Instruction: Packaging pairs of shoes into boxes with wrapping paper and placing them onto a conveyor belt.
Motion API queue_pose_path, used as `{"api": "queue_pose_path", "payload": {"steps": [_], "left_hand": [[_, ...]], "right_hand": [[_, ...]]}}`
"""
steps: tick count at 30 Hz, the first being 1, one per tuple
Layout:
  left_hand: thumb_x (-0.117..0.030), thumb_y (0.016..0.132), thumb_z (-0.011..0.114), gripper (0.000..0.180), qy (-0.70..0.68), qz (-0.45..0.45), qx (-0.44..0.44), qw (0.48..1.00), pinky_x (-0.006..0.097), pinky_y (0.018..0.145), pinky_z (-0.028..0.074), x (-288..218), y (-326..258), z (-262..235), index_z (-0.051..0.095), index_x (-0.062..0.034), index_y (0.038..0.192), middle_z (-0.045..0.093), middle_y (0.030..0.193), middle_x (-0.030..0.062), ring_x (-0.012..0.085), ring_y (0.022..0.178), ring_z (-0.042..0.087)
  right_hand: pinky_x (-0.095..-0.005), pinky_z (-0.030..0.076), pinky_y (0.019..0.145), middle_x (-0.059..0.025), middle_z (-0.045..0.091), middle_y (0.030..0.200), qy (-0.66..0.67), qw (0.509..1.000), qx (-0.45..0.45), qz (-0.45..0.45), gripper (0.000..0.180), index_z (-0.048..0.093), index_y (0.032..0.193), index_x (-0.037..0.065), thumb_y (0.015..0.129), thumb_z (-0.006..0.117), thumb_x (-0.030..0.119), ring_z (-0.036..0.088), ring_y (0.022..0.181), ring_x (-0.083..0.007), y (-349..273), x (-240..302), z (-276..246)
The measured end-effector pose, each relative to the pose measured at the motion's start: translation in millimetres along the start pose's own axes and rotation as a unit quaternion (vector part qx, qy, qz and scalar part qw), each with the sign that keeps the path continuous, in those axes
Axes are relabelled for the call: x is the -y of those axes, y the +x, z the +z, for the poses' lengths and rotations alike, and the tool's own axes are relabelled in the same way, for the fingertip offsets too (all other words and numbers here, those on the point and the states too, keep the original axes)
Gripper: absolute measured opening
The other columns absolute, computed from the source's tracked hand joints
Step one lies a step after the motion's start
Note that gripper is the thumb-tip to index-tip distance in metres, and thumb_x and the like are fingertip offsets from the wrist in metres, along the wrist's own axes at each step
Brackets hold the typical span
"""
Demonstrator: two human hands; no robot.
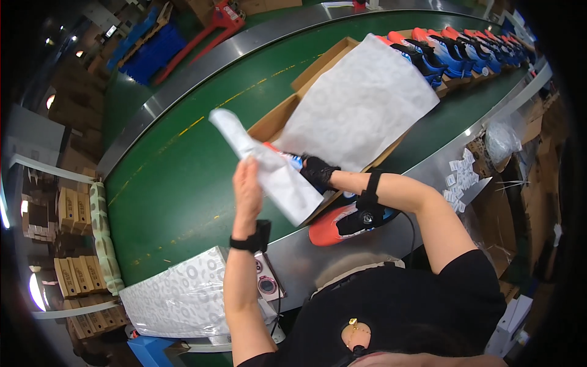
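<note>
My left hand [247, 183] is closed on a folded strip of white tissue paper [284, 191], which slants across the near end of an open cardboard shoebox [267, 125]. In a black glove, my right hand [320, 173] grips a red and blue sports shoe [295, 161] at the box. The strip and the glove hide most of that shoe, and the gloved fingertips are only partly visible. A large patterned tissue sheet [361, 92] spreads over the box's far part. Below my right wrist, another red, black and blue shoe [333, 227] lies on the metal edge.
Several red and blue shoes [440, 52] line the green conveyor belt [177, 177] at the far right. A wrapped stack of patterned tissue paper [177, 296] lies at the near left. Small white packets [461, 177] are scattered on the right. A red pallet jack [214, 30] stands beyond the belt.
</note>
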State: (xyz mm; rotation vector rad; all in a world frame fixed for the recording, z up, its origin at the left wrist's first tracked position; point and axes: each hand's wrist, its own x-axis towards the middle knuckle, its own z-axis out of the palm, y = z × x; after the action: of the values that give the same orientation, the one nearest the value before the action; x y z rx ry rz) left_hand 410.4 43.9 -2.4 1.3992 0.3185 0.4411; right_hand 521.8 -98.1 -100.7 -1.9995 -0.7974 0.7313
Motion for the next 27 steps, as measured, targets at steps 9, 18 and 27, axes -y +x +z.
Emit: {"api": "queue_pose_path", "payload": {"steps": [9, 18, 27], "left_hand": [[-0.041, 0.08, 0.049, 0.041, 0.692, 0.204, 0.127, 0.681, 0.056, 0.082, 0.031, 89, 23, 2, 0.058, -0.0074, 0.1, 0.056, 0.106, 0.0138, 0.0324, 0.101, 0.049], [-0.048, 0.071, 0.058, 0.053, 0.686, 0.045, 0.079, 0.722, 0.049, 0.082, 0.034, 75, 8, -17, 0.057, -0.0028, 0.099, 0.054, 0.101, 0.0213, 0.0333, 0.096, 0.05], [-0.042, 0.06, 0.072, 0.08, 0.438, 0.133, 0.325, 0.827, 0.041, 0.085, 0.035, 32, -129, 60, 0.038, 0.0011, 0.118, 0.042, 0.116, 0.0187, 0.0324, 0.109, 0.041]], "right_hand": [[-0.0638, 0.024, 0.084, -0.016, 0.047, 0.114, -0.524, 0.805, -0.225, -0.162, 0.033, 0.053, 0.102, 0.007, 0.073, 0.052, 0.022, 0.042, 0.106, -0.0337, -43, -9, -80], [-0.0391, 0.042, 0.071, -0.0099, 0.057, 0.083, -0.271, 0.907, -0.121, -0.298, 0.036, 0.053, 0.083, 0.004, 0.058, 0.071, 0.023, 0.054, 0.079, -0.0291, -173, 8, -105], [-0.0344, 0.039, 0.075, -0.0089, 0.057, 0.091, -0.369, 0.889, 0.088, -0.256, 0.066, 0.047, 0.106, 0.005, 0.048, 0.073, 0.02, 0.055, 0.086, -0.0229, -184, 40, -90]]}}
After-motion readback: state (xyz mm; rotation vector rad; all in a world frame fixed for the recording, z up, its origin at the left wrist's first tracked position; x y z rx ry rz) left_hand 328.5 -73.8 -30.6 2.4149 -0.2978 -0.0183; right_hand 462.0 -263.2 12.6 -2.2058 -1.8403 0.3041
